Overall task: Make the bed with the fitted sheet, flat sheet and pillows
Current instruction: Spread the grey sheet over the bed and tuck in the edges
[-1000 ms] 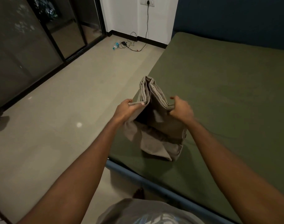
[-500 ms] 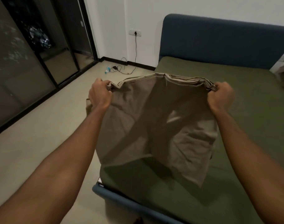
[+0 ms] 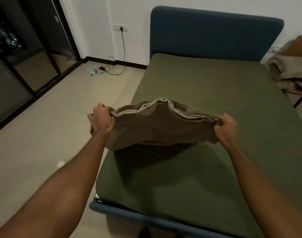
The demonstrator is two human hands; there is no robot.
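Obs.: taupe, many-layered folded cotton flat sheet [image 3: 157, 127] is held in the air over the foot half of the bed, clear of the olive-green fitted sheet [image 3: 207, 93] that already covers the mattress. It casts a shadow on the green cloth below.

Hands: left hand [image 3: 102, 120] clenched round the left end of the stacked top edge; right hand [image 3: 226, 125] clenched round the right end. Both grasp cloth and nothing else.

Handling: soft and limp. The top edge humps up between the two grips and the body sags below. Probably light for its bulk. No stiffness, so it goes wherever the held corners go. The layers fan apart at the edge, so a loose pinch could drop inner folds.

Where to hold: at the outer corners of the stacked edge, all layers gathered until it is time to spread it.

Beige bundle on the chair [image 3: 291, 69] beside the dark blue padded headboard [image 3: 215, 35]: possibly pillows or more linen; view too poor to say.
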